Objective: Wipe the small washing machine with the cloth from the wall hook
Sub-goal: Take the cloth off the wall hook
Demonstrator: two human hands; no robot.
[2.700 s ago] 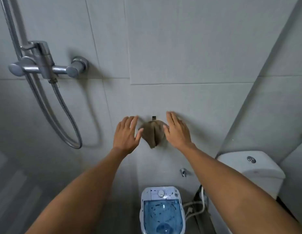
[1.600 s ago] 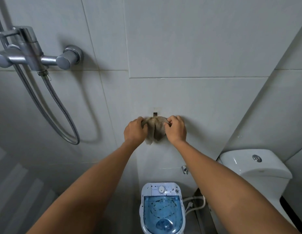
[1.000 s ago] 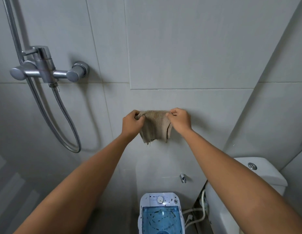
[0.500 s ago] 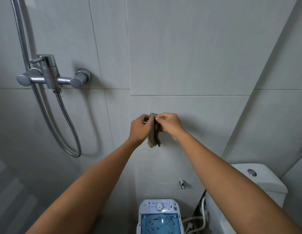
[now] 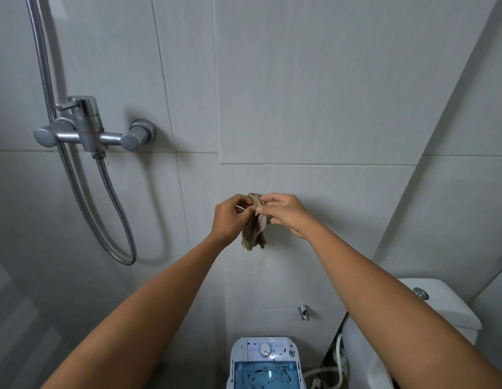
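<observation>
Cloth (image 5: 254, 228) pinched at top by left hand (image 5: 228, 217) and right hand (image 5: 283, 213), hanging bunched against wall above washing machine (image 5: 265, 363). Risk: loose pinch, could drop.

Soft, dim, greyish light fills the view, with no glare on the wall tiles (image 5: 314, 80). The mixer (image 5: 90, 133) carries mild highlights on its metal and throws a diffuse shadow to its right; the hose (image 5: 115, 209) casts a faint curved shadow on the tile beside it. Tile joints and the corner line bow with wide-angle distortion toward the edges. The centre is sharp; the lower left corner is murky and smeared.
</observation>
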